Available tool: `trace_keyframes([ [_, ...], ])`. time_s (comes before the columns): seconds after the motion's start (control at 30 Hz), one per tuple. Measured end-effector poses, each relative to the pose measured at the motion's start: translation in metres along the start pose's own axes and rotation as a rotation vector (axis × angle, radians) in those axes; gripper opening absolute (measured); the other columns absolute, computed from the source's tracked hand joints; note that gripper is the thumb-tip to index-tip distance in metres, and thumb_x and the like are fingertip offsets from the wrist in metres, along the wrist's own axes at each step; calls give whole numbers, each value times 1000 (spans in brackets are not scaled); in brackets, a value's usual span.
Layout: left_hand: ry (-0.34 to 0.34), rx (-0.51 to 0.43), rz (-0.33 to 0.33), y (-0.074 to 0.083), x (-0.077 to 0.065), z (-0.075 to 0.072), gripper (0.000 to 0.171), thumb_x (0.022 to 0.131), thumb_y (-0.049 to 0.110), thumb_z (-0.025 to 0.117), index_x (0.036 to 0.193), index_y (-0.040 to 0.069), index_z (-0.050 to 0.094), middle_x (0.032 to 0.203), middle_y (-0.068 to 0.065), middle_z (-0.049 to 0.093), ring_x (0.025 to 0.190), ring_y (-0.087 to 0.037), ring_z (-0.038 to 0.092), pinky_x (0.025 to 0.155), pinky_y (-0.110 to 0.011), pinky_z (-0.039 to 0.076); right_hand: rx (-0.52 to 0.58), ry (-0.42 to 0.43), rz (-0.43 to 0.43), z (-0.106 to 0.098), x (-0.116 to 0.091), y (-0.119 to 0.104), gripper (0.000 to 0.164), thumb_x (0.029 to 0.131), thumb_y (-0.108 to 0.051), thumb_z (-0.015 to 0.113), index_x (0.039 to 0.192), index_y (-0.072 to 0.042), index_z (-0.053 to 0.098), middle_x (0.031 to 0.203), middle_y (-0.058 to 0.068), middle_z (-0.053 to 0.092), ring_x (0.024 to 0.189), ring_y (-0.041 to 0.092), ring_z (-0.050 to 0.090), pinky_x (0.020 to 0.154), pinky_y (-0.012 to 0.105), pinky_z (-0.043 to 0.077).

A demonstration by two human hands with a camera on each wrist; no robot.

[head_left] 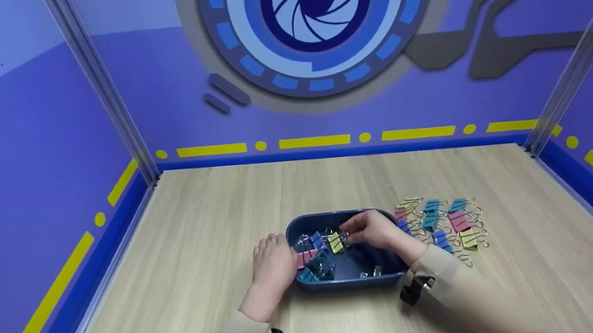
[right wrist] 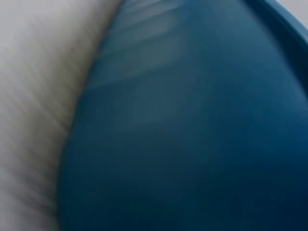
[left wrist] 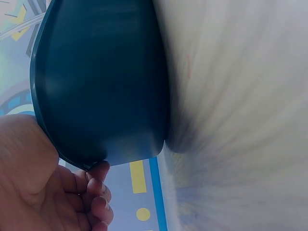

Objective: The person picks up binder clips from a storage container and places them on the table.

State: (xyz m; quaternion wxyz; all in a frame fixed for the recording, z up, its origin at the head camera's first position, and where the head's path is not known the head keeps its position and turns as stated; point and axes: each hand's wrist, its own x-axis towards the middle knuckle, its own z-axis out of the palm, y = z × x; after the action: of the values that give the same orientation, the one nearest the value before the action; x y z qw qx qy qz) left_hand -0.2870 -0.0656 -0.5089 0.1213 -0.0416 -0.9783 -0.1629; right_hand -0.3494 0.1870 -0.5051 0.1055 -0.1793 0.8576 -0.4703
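A dark blue plastic box (head_left: 348, 284) stands on the table with several binder clips inside. My left hand (head_left: 274, 262) grips its left rim; in the left wrist view, that hand's curled fingers (left wrist: 98, 187) meet the rim beside the box's outer wall. Reaching over the right side, my right hand (head_left: 374, 231) pinches a yellow binder clip (head_left: 335, 242) by its wire handles inside the box. Left of that clip lie a blue binder clip (head_left: 318, 240), a pink binder clip (head_left: 306, 258) and teal ones (head_left: 308, 275). Only the box's wall (right wrist: 183, 120) fills the blurred right wrist view.
Right of the box, more binder clips lie in loose rows on the wooden table (head_left: 199, 225), among them a pink clip (head_left: 459, 221), a teal clip (head_left: 431, 221) and a yellow clip (head_left: 468, 239). Blue printed panels (head_left: 159, 92) enclose the table at the back and sides.
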Motion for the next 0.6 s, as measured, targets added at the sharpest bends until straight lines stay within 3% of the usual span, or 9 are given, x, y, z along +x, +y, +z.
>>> trace_keyframes([
  [0.33,6,-1,3,0,1,-1,30,95,21,64,108,-5,64,101,-18,66,99,-34,61,84,-45,47,-86,24,-22,6,6,2,24,83,-5,80,103,7,74,89,16,77,72,0,62,69,19,51],
  [0.6,1,-14,1,0,1,-1,30,95,21,65,109,-5,64,102,-18,66,99,-35,61,85,-46,47,-49,3,16,8,5,4,17,84,-3,77,98,7,75,81,15,77,66,2,66,65,19,52],
])
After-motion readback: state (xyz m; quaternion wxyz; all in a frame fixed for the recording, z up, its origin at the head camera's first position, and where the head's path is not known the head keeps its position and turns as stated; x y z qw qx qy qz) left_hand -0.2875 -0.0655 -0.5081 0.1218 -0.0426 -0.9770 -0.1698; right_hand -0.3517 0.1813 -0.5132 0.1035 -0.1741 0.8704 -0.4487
